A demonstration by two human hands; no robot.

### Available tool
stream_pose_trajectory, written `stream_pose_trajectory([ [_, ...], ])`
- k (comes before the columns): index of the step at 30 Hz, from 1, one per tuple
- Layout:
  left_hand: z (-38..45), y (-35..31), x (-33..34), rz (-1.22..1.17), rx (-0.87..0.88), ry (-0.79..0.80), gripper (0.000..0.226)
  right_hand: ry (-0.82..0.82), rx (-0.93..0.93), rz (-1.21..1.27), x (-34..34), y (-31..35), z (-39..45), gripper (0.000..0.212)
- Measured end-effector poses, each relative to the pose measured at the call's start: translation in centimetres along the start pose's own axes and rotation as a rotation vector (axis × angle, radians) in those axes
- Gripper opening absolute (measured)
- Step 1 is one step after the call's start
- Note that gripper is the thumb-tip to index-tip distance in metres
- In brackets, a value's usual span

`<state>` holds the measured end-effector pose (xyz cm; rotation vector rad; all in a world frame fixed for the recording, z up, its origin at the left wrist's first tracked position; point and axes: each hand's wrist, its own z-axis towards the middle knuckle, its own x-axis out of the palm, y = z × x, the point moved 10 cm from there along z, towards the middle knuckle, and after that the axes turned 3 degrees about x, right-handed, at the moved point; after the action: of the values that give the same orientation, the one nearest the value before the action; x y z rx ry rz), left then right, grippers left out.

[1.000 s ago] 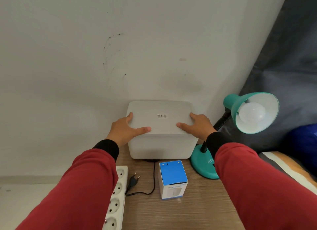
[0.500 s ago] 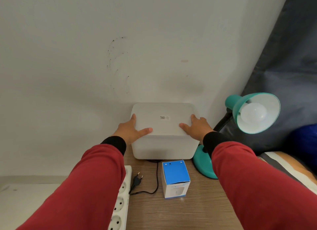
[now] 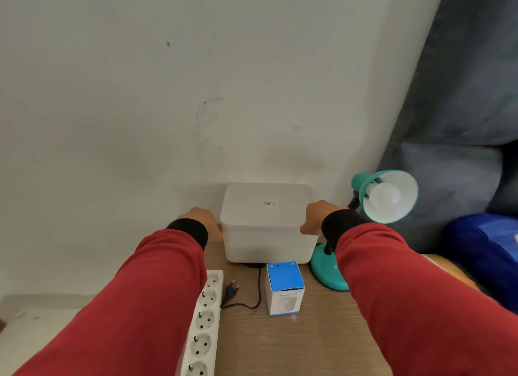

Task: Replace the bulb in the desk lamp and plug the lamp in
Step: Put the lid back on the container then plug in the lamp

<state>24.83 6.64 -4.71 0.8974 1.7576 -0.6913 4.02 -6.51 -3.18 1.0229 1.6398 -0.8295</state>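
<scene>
A teal desk lamp stands at the right of the wooden table, its shade tilted toward me with a white bulb in it. Its black plug lies loose on the table beside a white power strip. A small blue-and-white bulb carton stands upright in the middle. Behind it sits a white plastic box. My left hand is against the box's left side, its fingers hidden. My right hand grips the box's right top edge, right next to the lamp's neck.
The table backs onto a white wall. A dark grey fabric hangs at the right behind the lamp, with a blue bundle below it. The lamp's black cord runs under the box.
Both hands have slid off the top of the white box to its left and right sides. The view has pulled back a little.
</scene>
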Motion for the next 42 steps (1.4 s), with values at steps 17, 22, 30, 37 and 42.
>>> stream_pose_trajectory([
  [17,-9.0,5.7,8.7,-0.061,-0.043,0.062,0.057,0.084,-0.245,0.062,9.4,11.3,-8.7,0.038],
  [22,-8.3,6.4,14.3,-0.215,-0.015,0.111,0.062,0.12,-0.32,0.011,14.6,14.5,-8.5,0.038],
  [30,-7.0,5.9,18.4,-0.552,0.081,0.071,0.057,0.005,-0.344,0.168,16.3,15.9,-6.7,0.04],
  [37,-7.1,7.0,20.1,-0.977,0.055,0.054,0.081,0.038,-0.328,0.338,17.1,16.1,-5.7,0.035],
  [42,-7.2,7.3,20.5,-1.036,0.05,0.0,0.074,0.001,-0.313,0.381,16.1,15.9,-5.2,0.036],
])
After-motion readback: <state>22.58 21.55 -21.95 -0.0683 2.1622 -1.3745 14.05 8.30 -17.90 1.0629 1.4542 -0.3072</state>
